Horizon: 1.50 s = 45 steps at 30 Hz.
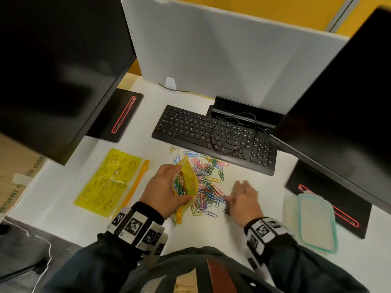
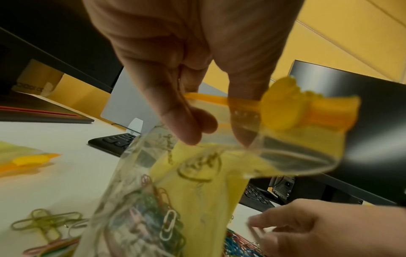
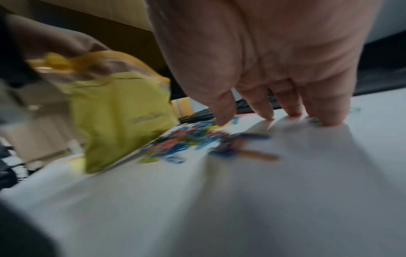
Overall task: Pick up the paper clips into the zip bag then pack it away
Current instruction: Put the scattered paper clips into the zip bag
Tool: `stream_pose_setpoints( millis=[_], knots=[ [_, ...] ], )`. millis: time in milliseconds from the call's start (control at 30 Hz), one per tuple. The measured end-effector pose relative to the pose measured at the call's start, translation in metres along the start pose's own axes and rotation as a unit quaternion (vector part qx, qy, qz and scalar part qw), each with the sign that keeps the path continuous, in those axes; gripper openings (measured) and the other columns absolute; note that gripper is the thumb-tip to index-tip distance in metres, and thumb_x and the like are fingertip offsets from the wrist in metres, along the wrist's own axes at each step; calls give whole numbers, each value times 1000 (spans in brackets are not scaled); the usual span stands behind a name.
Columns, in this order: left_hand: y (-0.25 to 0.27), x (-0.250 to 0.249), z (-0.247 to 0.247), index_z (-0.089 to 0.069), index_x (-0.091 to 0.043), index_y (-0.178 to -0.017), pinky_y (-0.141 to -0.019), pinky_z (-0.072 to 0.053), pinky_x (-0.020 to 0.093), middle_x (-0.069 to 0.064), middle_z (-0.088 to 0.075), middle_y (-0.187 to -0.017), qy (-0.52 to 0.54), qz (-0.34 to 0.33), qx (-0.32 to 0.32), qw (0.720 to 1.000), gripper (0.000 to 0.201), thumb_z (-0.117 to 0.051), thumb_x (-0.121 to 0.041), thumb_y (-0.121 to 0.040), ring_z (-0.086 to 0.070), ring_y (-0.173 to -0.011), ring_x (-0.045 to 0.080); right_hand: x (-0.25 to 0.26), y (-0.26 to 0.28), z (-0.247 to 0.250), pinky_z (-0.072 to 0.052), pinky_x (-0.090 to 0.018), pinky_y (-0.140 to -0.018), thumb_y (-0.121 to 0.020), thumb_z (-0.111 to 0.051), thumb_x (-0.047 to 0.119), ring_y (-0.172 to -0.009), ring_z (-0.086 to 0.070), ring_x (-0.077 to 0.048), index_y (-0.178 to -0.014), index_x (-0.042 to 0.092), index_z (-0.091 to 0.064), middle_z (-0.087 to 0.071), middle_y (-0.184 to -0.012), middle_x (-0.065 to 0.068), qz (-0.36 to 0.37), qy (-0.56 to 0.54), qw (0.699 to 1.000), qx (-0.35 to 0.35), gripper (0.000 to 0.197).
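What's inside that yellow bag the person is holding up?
The yellow zip bag with an orange slider, held open by the left hand, holds a tangle of coloured paper clips. The yellow back panel hides whatever lies behind it.

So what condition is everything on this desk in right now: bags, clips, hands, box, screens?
Left hand: grips the zip bag by its mouth.
Zip bag: open, held upright, partly filled with clips.
Paper clips: most still loose in a pile on the desk.
Right hand: fingers straight, tips on the desk beside the pile.
Second bag: lying flat.
Plastic box: lid on.
Monitors: dark.
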<state>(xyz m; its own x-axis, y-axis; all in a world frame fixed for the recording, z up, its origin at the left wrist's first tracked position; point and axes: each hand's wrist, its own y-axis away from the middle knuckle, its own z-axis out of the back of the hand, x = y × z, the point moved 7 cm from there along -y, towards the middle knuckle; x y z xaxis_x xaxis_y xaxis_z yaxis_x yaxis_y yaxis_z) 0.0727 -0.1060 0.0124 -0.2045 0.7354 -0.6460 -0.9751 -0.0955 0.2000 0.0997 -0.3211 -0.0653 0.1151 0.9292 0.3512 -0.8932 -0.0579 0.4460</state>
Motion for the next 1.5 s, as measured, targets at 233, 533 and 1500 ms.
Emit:
stream_pose_setpoints(
  millis=[233,533,1500],
  knots=[
    [1,-1,3,-44,-17,-130,-86,-43,24,4,-45,-131,-8,-1,-7,1000,80,-82,-25,-60,-58,-93,29,54,8,-28,-43,-35,-94,-87,-55,14,-122,-39,-26,-140,18,-31,-43,-135,-8,159,61,985,-10,58],
    [1,-4,-6,-39,-17,-133,-90,-43,24,3,-42,-134,-4,-21,10,1000,83,-80,-26,-62,-54,-106,21,34,0,9,-46,-20,-78,-82,-54,0,-93,-64,-26,-95,11,-69,-71,-96,-8,92,-98,988,-74,23],
    [2,-2,-7,-39,-18,-132,-93,-34,19,3,-41,-135,-18,-25,6,999,86,-82,-28,-59,-48,-116,18,41,-24,-6,-47,-34,-90,-83,-50,2,-115,-49,-30,-120,12,-56,-54,-124,-9,234,126,964,2,39]
  ],
)
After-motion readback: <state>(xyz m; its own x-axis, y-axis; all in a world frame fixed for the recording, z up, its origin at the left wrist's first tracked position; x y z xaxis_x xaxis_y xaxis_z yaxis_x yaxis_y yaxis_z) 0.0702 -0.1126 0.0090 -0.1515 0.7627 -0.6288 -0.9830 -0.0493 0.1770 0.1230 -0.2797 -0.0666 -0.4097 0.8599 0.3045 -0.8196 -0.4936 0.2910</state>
